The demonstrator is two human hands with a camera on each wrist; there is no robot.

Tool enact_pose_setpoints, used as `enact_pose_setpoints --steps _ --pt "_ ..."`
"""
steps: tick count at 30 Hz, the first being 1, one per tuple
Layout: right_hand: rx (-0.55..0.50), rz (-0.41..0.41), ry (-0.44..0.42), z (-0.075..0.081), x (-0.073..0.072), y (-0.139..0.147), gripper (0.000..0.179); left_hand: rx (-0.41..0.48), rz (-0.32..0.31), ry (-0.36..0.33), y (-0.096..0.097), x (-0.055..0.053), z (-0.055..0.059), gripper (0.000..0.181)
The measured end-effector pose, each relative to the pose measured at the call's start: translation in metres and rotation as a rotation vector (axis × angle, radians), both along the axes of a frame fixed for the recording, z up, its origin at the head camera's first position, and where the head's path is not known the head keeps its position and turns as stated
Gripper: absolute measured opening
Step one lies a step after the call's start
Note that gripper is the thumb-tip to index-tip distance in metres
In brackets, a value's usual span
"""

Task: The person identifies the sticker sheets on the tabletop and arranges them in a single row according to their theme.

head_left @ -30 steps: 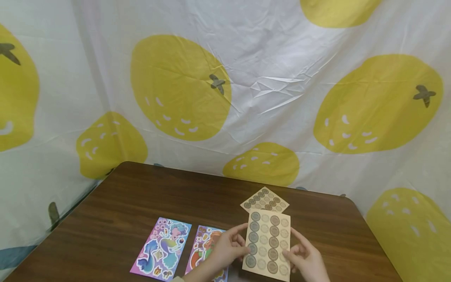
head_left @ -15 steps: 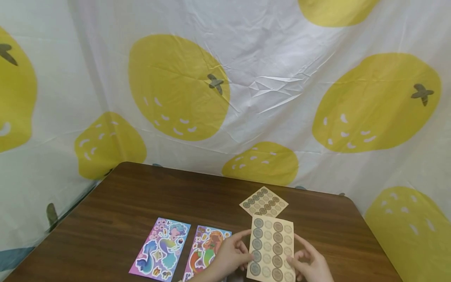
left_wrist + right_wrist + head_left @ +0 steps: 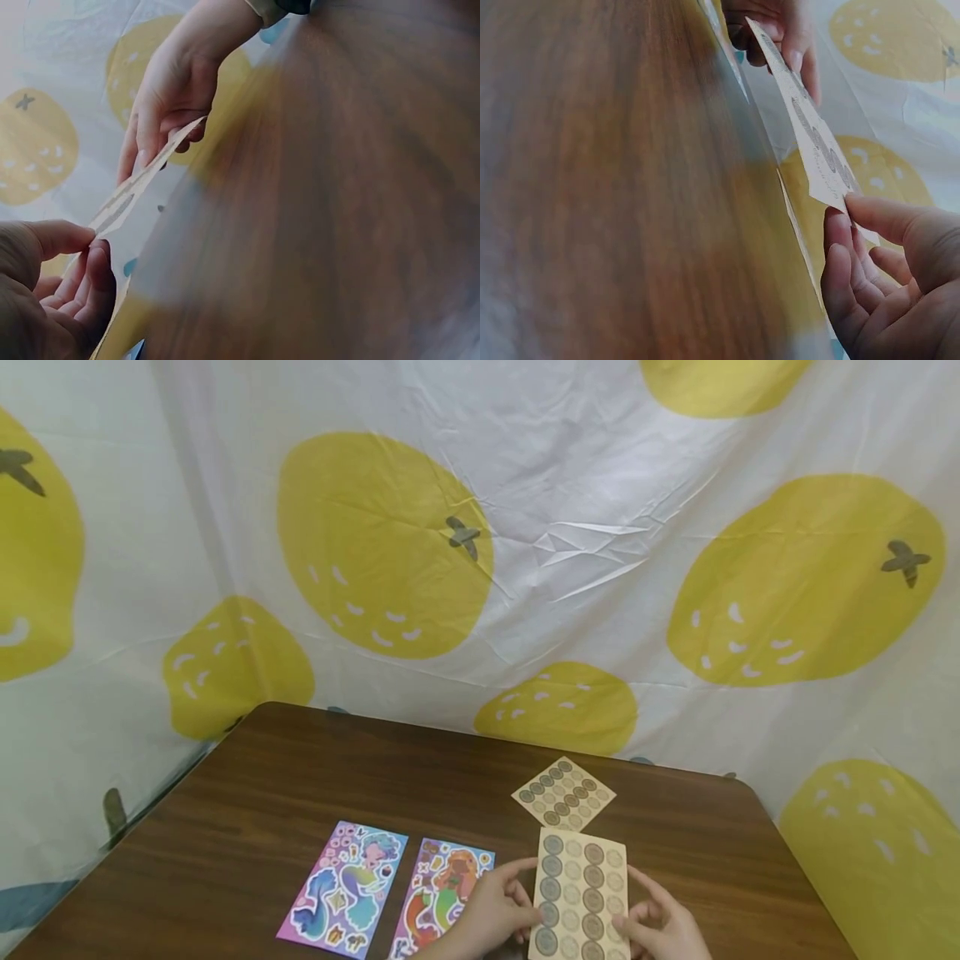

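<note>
Both hands hold a beige sticker sheet printed with columns of round seals, some dark and some pale. My left hand pinches its left edge between thumb and fingers. On the opposite edge my right hand pinches it the same way. Seen side-on in the left wrist view, the sheet is thin and tilted, held above the table. The right wrist view shows the thumb of my right hand on the printed face, with the fingers behind.
A similar beige sticker sheet lies turned at an angle on the brown table, beyond the held one. Two mermaid sticker sheets lie on the left: a blue-haired one and an orange-haired one, partly covered by my left hand. A lemon-print curtain hangs behind.
The held sticker sheet has come down slightly toward me and a little right, with both hands on it. More of the beige sheet behind and of the orange-haired mermaid sheet now shows.
</note>
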State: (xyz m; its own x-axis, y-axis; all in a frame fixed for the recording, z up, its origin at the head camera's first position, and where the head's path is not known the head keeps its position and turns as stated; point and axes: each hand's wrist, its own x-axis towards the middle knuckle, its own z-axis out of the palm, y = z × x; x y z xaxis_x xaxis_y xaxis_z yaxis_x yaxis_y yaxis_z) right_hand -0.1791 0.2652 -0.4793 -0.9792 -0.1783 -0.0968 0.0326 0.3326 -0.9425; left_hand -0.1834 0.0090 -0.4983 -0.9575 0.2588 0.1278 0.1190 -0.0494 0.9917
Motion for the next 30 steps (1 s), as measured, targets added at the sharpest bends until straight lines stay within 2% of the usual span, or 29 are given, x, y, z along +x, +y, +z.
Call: enact_pose_setpoints --steps 5,17,30 --pt "-0.001 0.048 -0.01 -0.005 -0.002 0.004 0.084 -0.018 -0.017 -0.017 0.0 0.002 -0.001 0.065" --pt "0.022 0.088 -0.012 -0.013 -0.004 0.01 0.085 -0.04 -0.058 -0.074 0.001 0.005 -0.004 0.066" --pt "0.084 0.087 -0.027 -0.017 -0.007 0.015 0.086 -0.126 -0.068 -0.092 0.003 0.004 -0.004 0.061"
